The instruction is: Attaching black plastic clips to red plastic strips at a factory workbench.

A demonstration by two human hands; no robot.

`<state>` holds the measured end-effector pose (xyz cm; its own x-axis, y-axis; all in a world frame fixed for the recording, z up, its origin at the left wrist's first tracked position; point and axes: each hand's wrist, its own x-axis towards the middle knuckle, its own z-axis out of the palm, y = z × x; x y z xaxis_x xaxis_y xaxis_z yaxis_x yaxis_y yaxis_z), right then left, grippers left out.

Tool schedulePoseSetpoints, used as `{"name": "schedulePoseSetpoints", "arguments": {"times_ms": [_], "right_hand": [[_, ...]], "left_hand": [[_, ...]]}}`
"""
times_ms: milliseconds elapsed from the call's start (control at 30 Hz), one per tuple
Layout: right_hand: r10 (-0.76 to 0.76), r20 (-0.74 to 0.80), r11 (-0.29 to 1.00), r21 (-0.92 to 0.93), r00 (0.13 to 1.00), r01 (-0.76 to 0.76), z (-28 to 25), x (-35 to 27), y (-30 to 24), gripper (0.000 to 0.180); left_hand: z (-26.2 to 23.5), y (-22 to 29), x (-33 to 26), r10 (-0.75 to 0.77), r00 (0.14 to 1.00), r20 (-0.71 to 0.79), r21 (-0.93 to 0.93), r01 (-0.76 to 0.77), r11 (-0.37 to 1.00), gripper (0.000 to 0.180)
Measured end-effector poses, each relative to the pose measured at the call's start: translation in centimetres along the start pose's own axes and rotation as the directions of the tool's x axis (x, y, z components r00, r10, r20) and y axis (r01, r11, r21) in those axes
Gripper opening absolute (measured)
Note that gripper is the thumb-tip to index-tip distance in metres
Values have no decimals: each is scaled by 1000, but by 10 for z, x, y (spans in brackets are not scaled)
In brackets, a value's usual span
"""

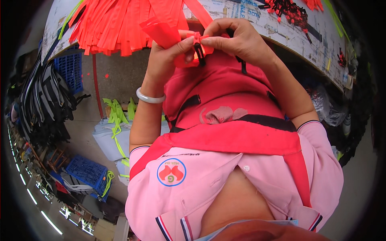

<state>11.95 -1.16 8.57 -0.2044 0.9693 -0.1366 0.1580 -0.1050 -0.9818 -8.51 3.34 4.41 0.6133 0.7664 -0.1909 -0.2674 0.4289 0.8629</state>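
Observation:
My left hand [163, 60] and my right hand [237, 40] meet at the table edge, both pinching one orange-red strap [161, 30] with a small black plastic buckle [199, 52] on it. The left thumb and fingers press the folded strap end; the right fingers hold the strap just above the buckle. A pale bangle [149, 97] circles my left wrist. The strap runs up to a heap of orange-red straps [116, 24] on the table.
A white worktable [281, 28] curves across the top, with a pile of black buckles [287, 10] at its far right. Blue crates [70, 68] and black straps [44, 96] lie on the floor at left, with yellow-green straps [116, 116] nearby.

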Motion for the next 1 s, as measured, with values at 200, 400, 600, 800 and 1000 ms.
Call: {"name": "schedulePoseSetpoints", "arguments": {"times_ms": [200, 400, 600, 800, 1000], "right_hand": [[76, 20, 996, 42, 997, -76, -1, -1, -5, 16], [202, 61, 977, 50, 978, -205, -3, -1, -7, 19], [180, 21, 982, 59, 984, -181, -2, -1, -14, 19], [165, 100, 986, -38, 981, -162, 1, 1, -13, 17], [235, 95, 962, 119, 967, -245, -3, 3, -7, 15]], "left_hand": [[-3, 3, 0, -24, 999, 45, 46, 22, 999, 17], [-2, 3, 0, -34, 999, 29, 99, 31, 995, 17], [-4, 0, -3, -47, 998, 33, 15, 47, 999, 17], [-7, -1, -5, -87, 994, 72, -67, 92, 993, 17], [-6, 5, -6, -134, 986, 101, 63, 128, 990, 17]]}}
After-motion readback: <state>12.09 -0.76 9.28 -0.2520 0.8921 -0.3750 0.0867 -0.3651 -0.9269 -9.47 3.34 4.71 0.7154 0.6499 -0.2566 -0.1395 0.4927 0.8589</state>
